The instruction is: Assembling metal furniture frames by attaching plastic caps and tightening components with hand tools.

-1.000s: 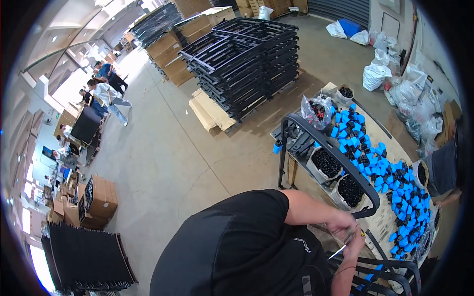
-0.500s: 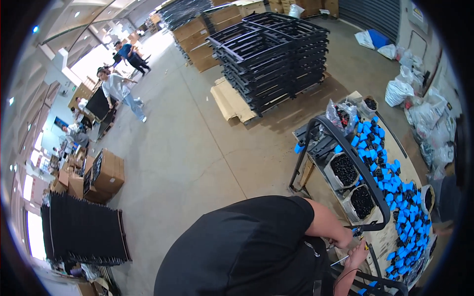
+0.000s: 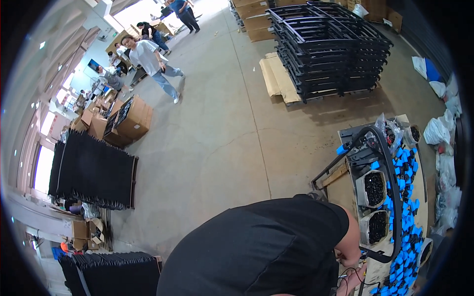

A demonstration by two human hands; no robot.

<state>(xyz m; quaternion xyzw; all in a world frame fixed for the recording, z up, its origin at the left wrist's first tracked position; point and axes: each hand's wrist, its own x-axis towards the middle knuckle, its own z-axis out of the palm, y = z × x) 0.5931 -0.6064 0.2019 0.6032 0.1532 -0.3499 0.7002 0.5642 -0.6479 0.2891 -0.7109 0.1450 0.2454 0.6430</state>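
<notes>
My left hand [image 3: 350, 259] is by the lower end of a curved black tubular frame [image 3: 396, 207], beside a small blue fitting [image 3: 364, 254]. Its fingers look curled, but what they hold is hidden. Just below it, my right hand [image 3: 353, 281] is closed around a slim tool with a pale shaft [image 3: 342, 277]; the exact kind cannot be made out. A thin black cable [image 3: 368, 282] loops beside this hand. The frame leans across a worktable [image 3: 419, 182] strewn with blue-and-black plastic parts [image 3: 406, 217].
Two tubs of small black pieces [image 3: 374, 189] stand inside the frame's curve. Plastic bags [image 3: 437, 130] line the right wall. Beyond the table rises a stack of black metal frames [image 3: 331, 54]. Cartons [image 3: 136, 121] and a black stack [image 3: 96, 170] stand left; a person [image 3: 150, 59] walks there.
The view has swung, so the table and frame sit further right and lower. Both hands stay close together at the frame's lower end. The person on the left appears nearer.
</notes>
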